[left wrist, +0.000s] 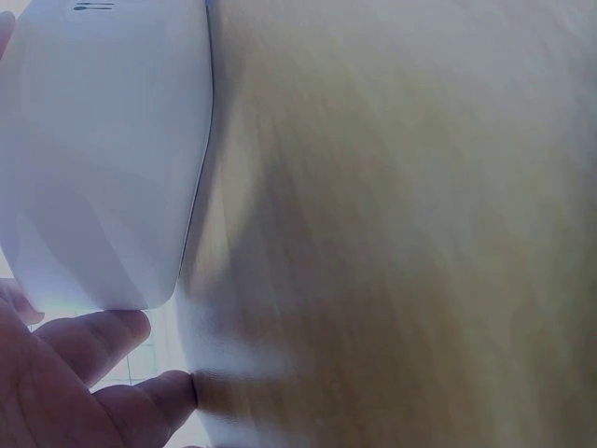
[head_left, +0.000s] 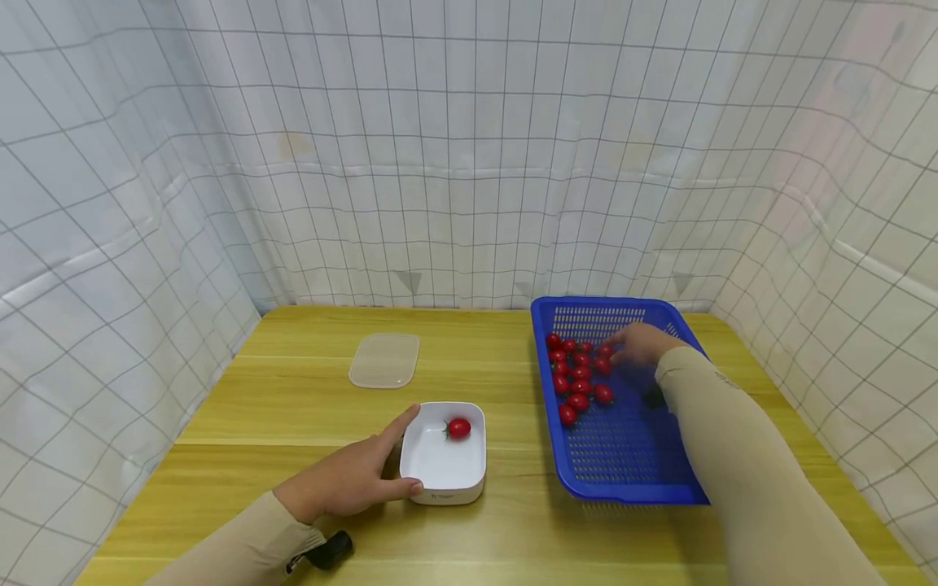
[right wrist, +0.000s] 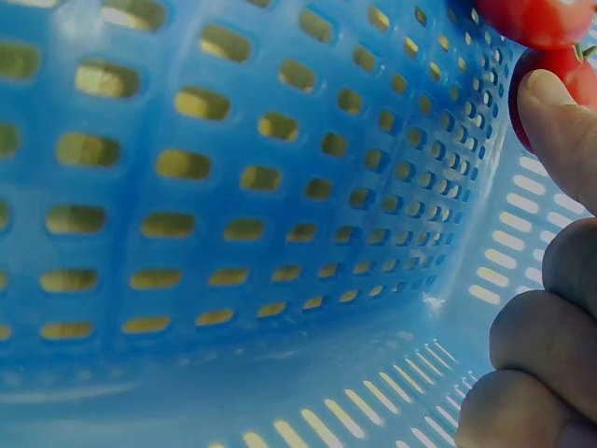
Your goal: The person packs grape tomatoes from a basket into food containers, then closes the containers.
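Observation:
My left hand [head_left: 348, 480] holds a white square container [head_left: 423, 456] from its left side, thumb at the front wall and a finger at the far-left corner. One cherry tomato [head_left: 459, 428] with a green stem lies inside. In the left wrist view, fingertips [left wrist: 121, 327] touch the container's outer wall [left wrist: 103, 168]. My right hand [head_left: 641, 343] reaches into a blue perforated basket [head_left: 623, 460]. Its thumb presses a cherry tomato [right wrist: 565, 65] in the right wrist view, the other fingers curled; the far side of this grip is hidden. Several cherry tomatoes [head_left: 579, 387] lie along the basket's left side.
A translucent square lid [head_left: 385, 360] lies flat on the wooden table [head_left: 484, 358], behind the container. White grid-patterned curtains [head_left: 469, 163] enclose the back and sides. The basket's raised rim [head_left: 554, 443] stands between the container and the tomatoes.

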Tool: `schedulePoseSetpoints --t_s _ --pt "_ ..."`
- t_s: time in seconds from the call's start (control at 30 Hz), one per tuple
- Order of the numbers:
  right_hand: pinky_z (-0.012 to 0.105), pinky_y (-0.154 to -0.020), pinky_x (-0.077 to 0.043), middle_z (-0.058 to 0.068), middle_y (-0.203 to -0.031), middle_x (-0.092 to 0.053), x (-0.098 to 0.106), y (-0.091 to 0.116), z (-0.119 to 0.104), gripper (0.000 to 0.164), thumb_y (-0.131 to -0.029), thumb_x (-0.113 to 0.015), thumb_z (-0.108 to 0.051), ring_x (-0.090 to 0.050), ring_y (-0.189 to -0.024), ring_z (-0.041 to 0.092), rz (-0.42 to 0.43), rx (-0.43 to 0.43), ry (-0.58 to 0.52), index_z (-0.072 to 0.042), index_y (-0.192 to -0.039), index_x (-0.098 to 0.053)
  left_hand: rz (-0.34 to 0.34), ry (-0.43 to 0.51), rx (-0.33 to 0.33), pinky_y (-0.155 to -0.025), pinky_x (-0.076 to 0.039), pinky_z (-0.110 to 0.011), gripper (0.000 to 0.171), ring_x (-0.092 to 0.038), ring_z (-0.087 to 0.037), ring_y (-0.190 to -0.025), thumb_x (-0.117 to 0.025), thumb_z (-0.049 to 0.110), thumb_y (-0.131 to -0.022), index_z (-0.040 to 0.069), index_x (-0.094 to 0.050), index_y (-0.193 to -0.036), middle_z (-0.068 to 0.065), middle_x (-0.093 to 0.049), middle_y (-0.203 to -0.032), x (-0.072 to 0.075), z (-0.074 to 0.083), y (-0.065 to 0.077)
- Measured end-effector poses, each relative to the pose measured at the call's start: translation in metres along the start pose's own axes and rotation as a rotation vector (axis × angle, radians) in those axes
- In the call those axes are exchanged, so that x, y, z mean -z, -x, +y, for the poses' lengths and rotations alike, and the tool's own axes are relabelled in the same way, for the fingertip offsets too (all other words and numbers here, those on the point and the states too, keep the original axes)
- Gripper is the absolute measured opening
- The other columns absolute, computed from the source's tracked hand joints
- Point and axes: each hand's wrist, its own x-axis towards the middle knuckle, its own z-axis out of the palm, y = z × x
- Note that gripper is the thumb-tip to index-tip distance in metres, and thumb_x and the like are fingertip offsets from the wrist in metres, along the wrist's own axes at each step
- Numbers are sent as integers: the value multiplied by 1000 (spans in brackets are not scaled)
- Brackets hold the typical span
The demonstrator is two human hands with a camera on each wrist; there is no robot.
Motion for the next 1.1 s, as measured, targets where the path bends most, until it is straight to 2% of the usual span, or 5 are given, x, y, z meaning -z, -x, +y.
schedulePoseSetpoints --t_s 0.47,0.87,1.1 --pt "62 -108 -48 22 -131 -72 4 1 1 40 -96 -73 -19 -62 -129 46 21 23 4 -6 -134 -72 7 -5 -2 -121 -37 -62 108 -47 -38 -147 -73 58 -94 16 -9 -171 -22 -44 -163 0 1 0" --pt "63 -115 -42 25 -137 -68 13 6 -5 43 -97 -72 -19 -55 -136 50 47 45 45 -4 -137 -69 4 5 -20 -119 -38 -64 109 -49 -41 -146 -72 59 -95 16 -8 -171 -23 -45 -162 2 4 2" --pt "61 -112 -47 23 -136 -69 24 13 -12 44 -98 -73 -22 -59 -134 47 70 66 63 -4 -138 -69 -2 12 -21 -118 -38 -65 109 -50 -41 -145 -72 59 -94 15 -8 -171 -23 -45 -162 2 5 2"
